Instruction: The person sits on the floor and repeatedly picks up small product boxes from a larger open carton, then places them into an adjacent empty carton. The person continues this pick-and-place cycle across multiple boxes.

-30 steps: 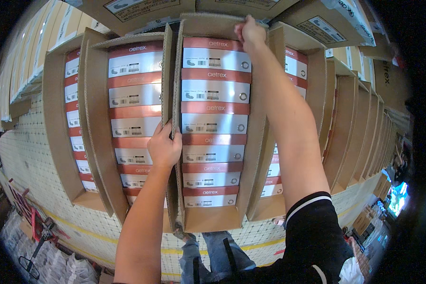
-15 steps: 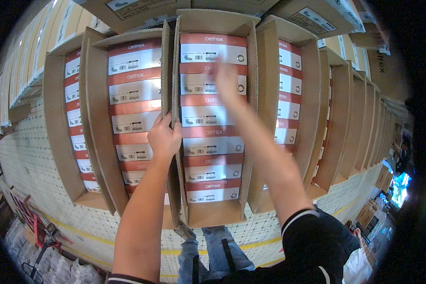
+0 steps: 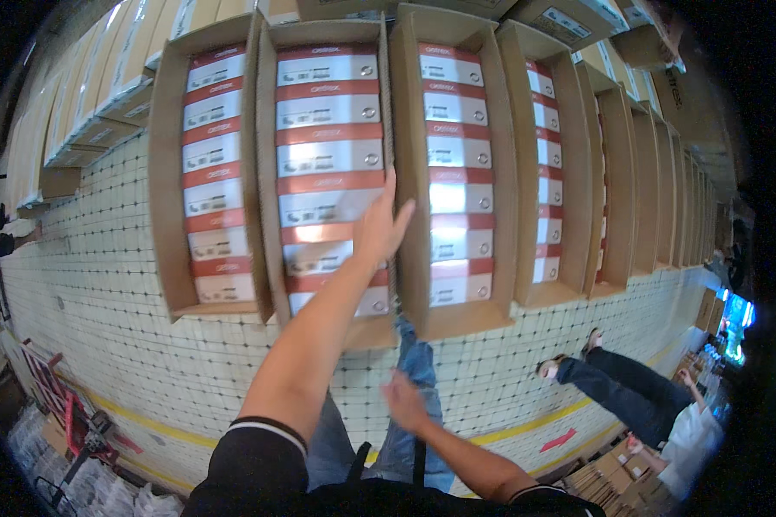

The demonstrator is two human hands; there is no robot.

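Observation:
My left hand (image 3: 383, 227) reaches out with fingers spread and rests against the upright cardboard flap (image 3: 389, 121) between two open cartons. The carton on its left (image 3: 267, 172) and the one on its right (image 3: 502, 172) both hold several stacked red-and-white boxes (image 3: 328, 112). It grips nothing. My right hand (image 3: 403, 401) hangs low and open above my jeans (image 3: 414, 366), holding nothing.
More open cartons (image 3: 159, 189) stand side by side in a long row on the tiled floor (image 3: 103, 284), running off to the right (image 3: 621, 172). Another person (image 3: 621, 392) sits at the lower right by small cartons. A red hand truck (image 3: 65, 414) stands lower left, beside a yellow floor line (image 3: 147, 422).
My right hand has come down from the top of the middle carton to waist level. My left hand has opened flat on the flap, and the view has shifted right.

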